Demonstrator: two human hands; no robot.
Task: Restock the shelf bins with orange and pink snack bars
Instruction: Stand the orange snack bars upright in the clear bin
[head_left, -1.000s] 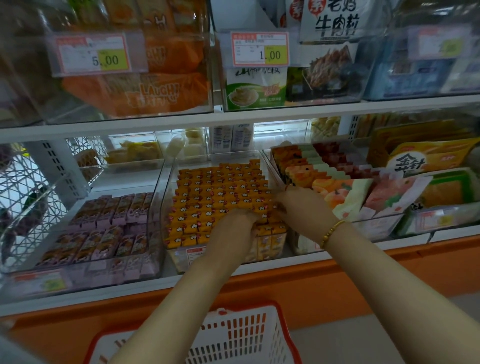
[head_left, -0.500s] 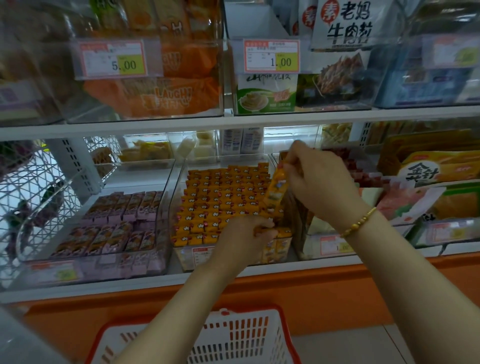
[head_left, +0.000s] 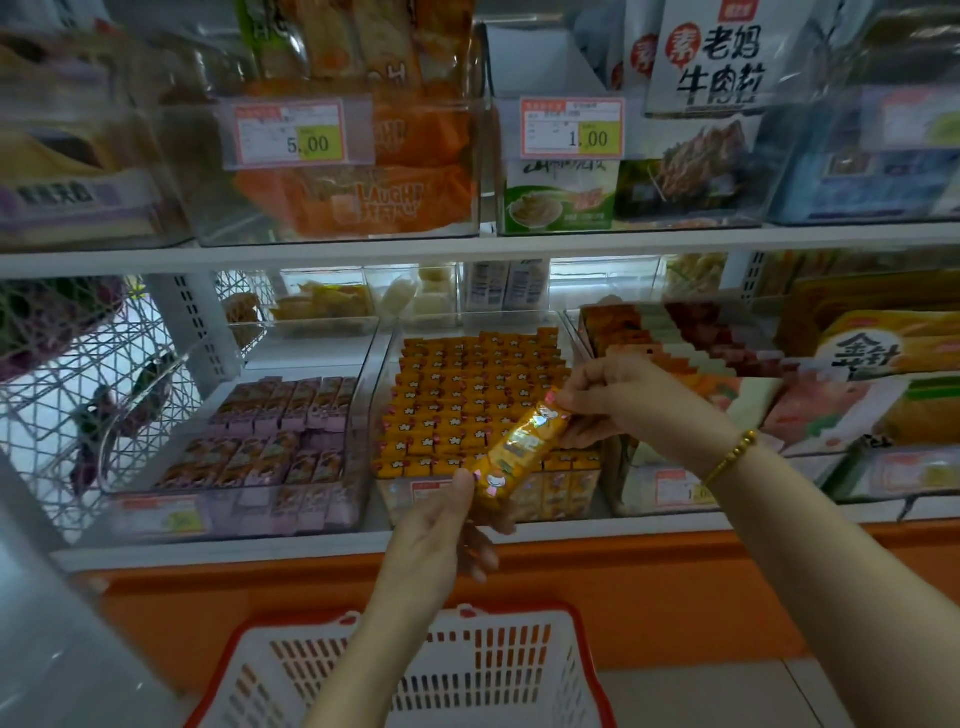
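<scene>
An orange snack bar (head_left: 522, 448) hangs tilted in front of the middle clear bin (head_left: 385, 358), which is packed with rows of orange bars (head_left: 467, 395). My right hand (head_left: 618, 400) pinches the bar's upper end. My left hand (head_left: 441, 525) pinches its lower end with thumb and fingers. To the left, another clear bin (head_left: 358, 441) holds pink bars (head_left: 260, 441) in rows, with bare floor at its back.
A white basket with a red rim (head_left: 467, 675) sits below the shelf, under my arms. Bins of other snack packs (head_left: 727, 384) stand to the right. The upper shelf (head_left: 467, 244) carries bins with price tags (head_left: 571, 127). A wire rack (head_left: 78, 395) is at far left.
My right hand lifted one orange bar out of the middle bin and brought it down and forward. My left hand left the bin's front and took the bar's lower end.
</scene>
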